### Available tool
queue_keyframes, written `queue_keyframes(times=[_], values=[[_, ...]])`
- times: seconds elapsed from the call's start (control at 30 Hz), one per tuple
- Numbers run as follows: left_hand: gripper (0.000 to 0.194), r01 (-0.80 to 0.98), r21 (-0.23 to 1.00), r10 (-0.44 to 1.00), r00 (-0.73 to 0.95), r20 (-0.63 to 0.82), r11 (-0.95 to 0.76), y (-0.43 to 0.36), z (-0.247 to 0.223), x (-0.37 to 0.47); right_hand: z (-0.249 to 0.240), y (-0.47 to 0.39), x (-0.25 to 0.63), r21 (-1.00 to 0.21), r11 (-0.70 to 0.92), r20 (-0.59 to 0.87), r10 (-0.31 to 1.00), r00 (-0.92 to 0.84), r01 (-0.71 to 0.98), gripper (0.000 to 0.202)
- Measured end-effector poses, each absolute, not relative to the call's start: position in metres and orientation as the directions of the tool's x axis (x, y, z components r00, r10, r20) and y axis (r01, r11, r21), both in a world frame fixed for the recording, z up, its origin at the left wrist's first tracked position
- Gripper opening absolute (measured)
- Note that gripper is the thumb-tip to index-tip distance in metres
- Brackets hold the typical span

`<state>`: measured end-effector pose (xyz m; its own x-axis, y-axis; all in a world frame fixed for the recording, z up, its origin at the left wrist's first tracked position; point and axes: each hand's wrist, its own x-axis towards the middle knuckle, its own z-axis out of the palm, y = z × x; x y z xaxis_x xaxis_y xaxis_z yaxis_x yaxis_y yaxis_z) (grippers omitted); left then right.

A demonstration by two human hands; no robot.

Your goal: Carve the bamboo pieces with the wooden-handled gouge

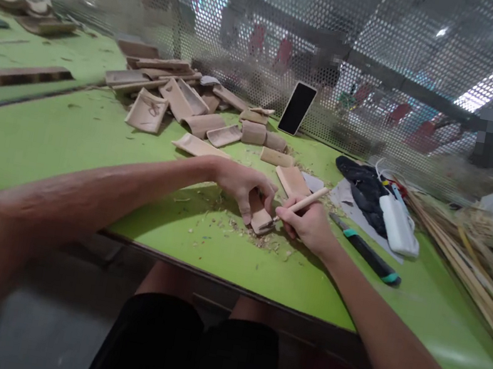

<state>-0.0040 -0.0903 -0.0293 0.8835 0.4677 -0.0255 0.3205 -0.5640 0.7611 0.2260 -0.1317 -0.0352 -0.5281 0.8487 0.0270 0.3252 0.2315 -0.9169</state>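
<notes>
- Head view: left hand pins a small bamboo piece flat on the green worktop, fingers clamped on it, close to the near edge.
- Right hand has its fingers wrapped tight round a wooden-handled tool, tip touching the piece.
- Utility knife lies just right; open green room to the left.

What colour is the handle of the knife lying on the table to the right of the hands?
Black with teal bands, seen in the head view: the knife lies beside the right hand.
</notes>
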Motion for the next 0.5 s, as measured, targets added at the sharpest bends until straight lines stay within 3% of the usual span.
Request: queue_keyframes(times=[0.23,0.4,0.5], values=[[0.046,0.346,0.738,0.452,0.890,-0.062,-0.580,-0.093,-0.026,-0.006,-0.037,-0.122,0.234,-0.931,0.257,0.079,0.835,-0.545,0.259,0.026],[0.044,0.345,0.731,0.427,0.901,-0.081,-0.589,-0.095,-0.025,-0.008,-0.039,-0.116,0.238,-0.968,0.229,0.171,0.903,-0.395,0.105,0.028],[0.043,0.331,0.729,0.430,0.901,-0.056,-0.600,-0.093,-0.029,-0.008,-0.037,-0.125,0.230,-0.971,0.194,0.092,0.843,-0.530,0.140,0.027]])
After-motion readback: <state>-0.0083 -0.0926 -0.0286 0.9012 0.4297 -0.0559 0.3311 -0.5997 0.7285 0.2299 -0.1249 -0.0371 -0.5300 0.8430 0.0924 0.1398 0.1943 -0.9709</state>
